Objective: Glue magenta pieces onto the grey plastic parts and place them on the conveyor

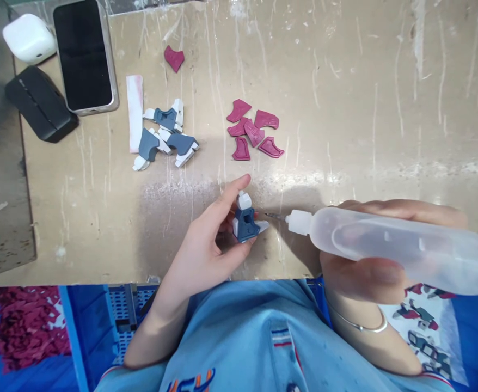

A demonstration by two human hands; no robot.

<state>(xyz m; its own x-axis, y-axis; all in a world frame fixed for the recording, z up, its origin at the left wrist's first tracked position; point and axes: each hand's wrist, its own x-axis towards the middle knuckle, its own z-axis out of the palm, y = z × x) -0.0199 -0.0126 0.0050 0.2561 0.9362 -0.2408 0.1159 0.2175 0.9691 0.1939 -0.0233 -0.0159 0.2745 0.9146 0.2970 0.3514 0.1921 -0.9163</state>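
Observation:
My left hand [210, 234] pinches a small blue-grey and white plastic part [246, 224] just above the front of the table. A recess and a raised mark show on its blue face. In my right hand [365, 272] lies a translucent squeeze bottle [386, 242] on its side, fingers wrapped round it. Its white cap and thin needle tip [275, 216] point left, a short gap from the part. Beyond my hands rests a group of dark red plastic pieces [255, 133]. Several blue-grey and white parts [167, 133] sit to their left.
A phone [84, 57], a white case [29, 38] and a black device [41, 103] occupy the table's far left. A white strip [135, 113] and a single red piece [174, 58] lie nearby. Below the edge are blue bins [87, 326], one with red pieces [30, 326].

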